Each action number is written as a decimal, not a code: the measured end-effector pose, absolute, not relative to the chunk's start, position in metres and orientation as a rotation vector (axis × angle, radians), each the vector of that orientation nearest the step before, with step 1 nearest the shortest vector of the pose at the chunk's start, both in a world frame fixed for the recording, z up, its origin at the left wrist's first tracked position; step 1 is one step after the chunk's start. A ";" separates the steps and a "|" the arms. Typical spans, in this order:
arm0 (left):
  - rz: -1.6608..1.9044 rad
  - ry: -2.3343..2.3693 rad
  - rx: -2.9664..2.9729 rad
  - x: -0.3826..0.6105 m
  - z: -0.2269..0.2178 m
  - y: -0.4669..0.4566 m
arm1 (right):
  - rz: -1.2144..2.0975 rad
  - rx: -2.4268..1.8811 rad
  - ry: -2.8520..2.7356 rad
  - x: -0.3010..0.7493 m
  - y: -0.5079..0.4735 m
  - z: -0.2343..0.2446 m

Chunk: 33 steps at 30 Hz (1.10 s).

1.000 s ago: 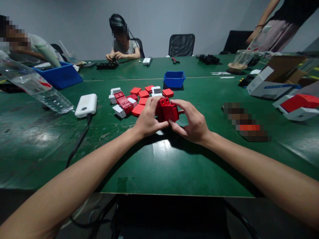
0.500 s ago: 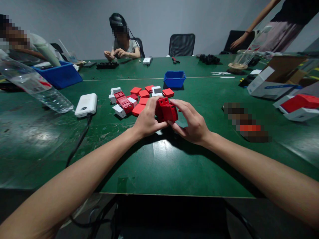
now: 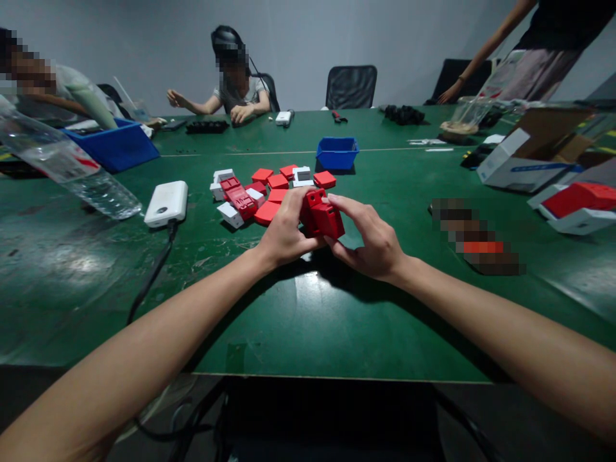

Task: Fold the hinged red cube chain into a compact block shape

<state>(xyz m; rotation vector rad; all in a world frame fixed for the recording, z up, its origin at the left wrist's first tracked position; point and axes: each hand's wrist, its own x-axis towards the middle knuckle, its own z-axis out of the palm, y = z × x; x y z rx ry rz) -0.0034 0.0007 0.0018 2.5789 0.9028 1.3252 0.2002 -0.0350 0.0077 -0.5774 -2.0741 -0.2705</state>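
Note:
Between my two hands a red plastic part [image 3: 323, 217] with holes in its upper end is held a little above the green table [image 3: 308, 321]. My left hand [image 3: 286, 228] grips its left side, thumb below and fingers over the top. On the right side, the fingertips and thumb of my right hand [image 3: 370, 237] press against the same part. Just beyond my hands lie several loose red pieces [image 3: 278, 181], a red and white assembly [image 3: 238, 197] and a white piece [image 3: 302, 176]. My fingers hide part of the held piece.
A white power bank [image 3: 166, 203] with a black cable and a tilted clear bottle [image 3: 72, 160] are at the left. A small blue bin [image 3: 337, 153] stands beyond the pieces. To the right are a blurred-out object [image 3: 474, 237] and an open box [image 3: 534, 151]. Other people are around the table.
The red part has tilted slightly in my hands, and my right fingers have shifted a little on it. Across the table, a seated person's hands have moved apart.

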 end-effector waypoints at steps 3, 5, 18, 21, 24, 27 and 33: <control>1.326 0.897 2.579 -0.003 0.002 0.001 | -0.265 -0.584 -2.070 0.200 -0.035 0.008; 1.327 0.897 2.581 -0.003 0.002 0.001 | -0.259 -0.590 -2.068 0.200 -0.034 0.008; 1.301 0.917 2.612 -0.003 0.003 0.000 | -0.234 -0.573 -2.084 0.200 -0.035 0.007; 1.302 0.896 2.605 -0.003 0.002 0.000 | -0.256 -0.574 -2.075 0.200 -0.035 0.007; 1.288 0.912 2.603 -0.003 0.002 0.000 | -0.270 -0.532 -2.042 0.200 -0.033 0.008; 1.283 0.914 2.608 -0.003 0.002 0.000 | -0.296 -0.489 -2.045 0.200 -0.032 0.008; 1.270 0.898 2.625 -0.003 0.003 0.000 | -0.316 -0.521 -2.073 0.200 -0.031 0.006</control>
